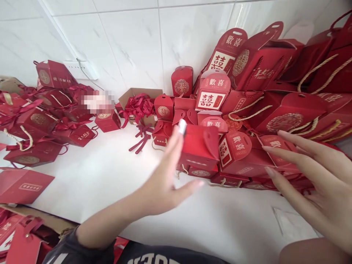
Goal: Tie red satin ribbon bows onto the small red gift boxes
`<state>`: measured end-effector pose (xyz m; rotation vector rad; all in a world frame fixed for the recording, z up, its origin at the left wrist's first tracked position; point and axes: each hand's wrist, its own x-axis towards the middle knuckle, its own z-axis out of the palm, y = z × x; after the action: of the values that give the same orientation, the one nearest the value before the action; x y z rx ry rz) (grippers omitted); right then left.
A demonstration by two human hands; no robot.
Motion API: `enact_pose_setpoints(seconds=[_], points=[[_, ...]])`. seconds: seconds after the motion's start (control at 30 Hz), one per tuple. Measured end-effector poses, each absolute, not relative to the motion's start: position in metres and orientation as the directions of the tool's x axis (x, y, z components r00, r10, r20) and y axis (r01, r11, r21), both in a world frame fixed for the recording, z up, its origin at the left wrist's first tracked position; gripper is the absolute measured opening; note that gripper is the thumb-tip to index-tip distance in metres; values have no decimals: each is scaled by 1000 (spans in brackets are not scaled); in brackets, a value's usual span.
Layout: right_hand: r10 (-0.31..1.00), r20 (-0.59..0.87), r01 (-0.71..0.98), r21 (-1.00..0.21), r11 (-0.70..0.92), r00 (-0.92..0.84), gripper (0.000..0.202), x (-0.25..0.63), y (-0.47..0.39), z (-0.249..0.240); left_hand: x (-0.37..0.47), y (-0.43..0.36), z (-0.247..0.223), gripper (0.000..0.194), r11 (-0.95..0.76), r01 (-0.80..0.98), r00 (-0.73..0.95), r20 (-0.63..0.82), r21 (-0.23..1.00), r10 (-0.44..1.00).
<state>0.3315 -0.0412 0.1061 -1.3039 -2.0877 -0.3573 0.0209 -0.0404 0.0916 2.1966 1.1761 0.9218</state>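
Observation:
My left hand [165, 179] reaches over the white table with fingers stretched and thumb spread. One fingertip carries something white. Those fingers overlap the left edge of a small red gift box [199, 146] on top of the pile; whether they touch it I cannot tell. At the right, my right hand [316, 179] is spread open, holding nothing. Its fingertips lie in front of red gift boxes marked with gold characters, close to one box with a rounded flap [275, 145]. Beside that stands another box with a cream label [235, 150].
Large red boxes with rope handles [297, 113] are stacked against the tiled wall. A cardboard box [143, 91] holds dark red ribbons [140, 106]. More ribboned boxes [41, 121] crowd the left. A clear plastic packet [294, 223] lies at the front right of the table [110, 168].

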Motion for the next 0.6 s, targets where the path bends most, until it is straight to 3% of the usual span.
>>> enact_pose_setpoints(seconds=[0.07,0.17,0.27,0.4,0.5,0.6], points=[[711,627,867,-109,486,-319,40,329,-44,108,50,-30,69,108,-536,485,496,288,691,819],[725,585,857,-96,507,-364,38,329,-49,109,71,-21,49,109,-567,476,529,296,672,795],[735,545,846,-83,527,-404,38,331,-51,108,67,-18,49,88,-606,510,521,341,610,782],[715,583,839,-99,534,-386,39,334,-49,105,13,-6,65,60,-674,617,354,621,406,699],[694,631,838,-125,532,-347,41,338,-44,103,-68,13,72,49,-398,858,-11,786,325,618],[699,629,836,-138,531,-341,41,342,-40,100,-160,23,70,60,39,897,-396,762,440,512]])
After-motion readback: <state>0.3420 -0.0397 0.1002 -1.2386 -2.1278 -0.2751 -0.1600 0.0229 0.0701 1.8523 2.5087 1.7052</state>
